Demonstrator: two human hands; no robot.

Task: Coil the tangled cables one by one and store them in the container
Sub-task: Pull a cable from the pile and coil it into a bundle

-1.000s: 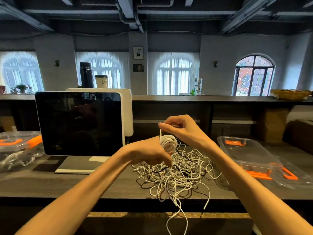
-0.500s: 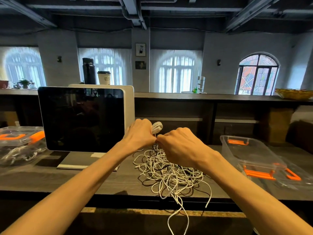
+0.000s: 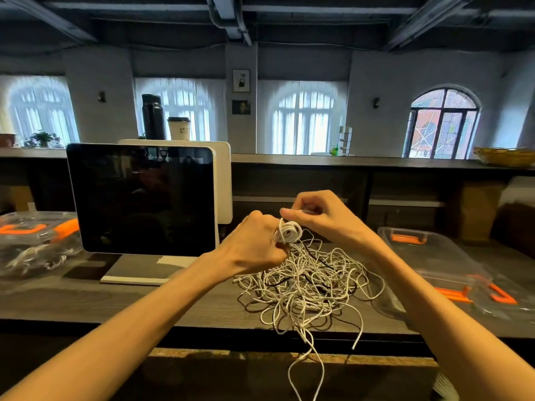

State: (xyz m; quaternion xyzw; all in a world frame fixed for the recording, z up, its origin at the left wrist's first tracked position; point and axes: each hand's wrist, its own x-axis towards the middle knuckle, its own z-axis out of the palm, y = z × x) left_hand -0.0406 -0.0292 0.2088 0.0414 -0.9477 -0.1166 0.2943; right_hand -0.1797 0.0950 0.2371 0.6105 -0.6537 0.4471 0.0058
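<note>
Cable ends first: a few loose white strands hang over the near edge of the dark wood-grain counter (image 3: 86, 299), spilling from the tangled heap of thin white cables with a few black ones mixed in (image 3: 307, 279), which sits mid-counter right under both hands. Heap left in place so slack feeds straight up, I'd guess.

Left hand (image 3: 254, 244) is clenched around the small white coil of wound cable (image 3: 288, 232), acting as the spool and held above the heap. Right hand (image 3: 318, 217) is just beside it, fingers curled, pinching the free strand at the top of the coil, probably laying the next wrap.

Clear plastic container with orange latches (image 3: 428, 256) sits open on the right, near the heap, within easy reach for the drop. A similar clear lidded box with orange clips (image 3: 37, 241) sits far left with cable inside. Dark-screened white monitor (image 3: 142, 198) stands behind the left hand.
</note>
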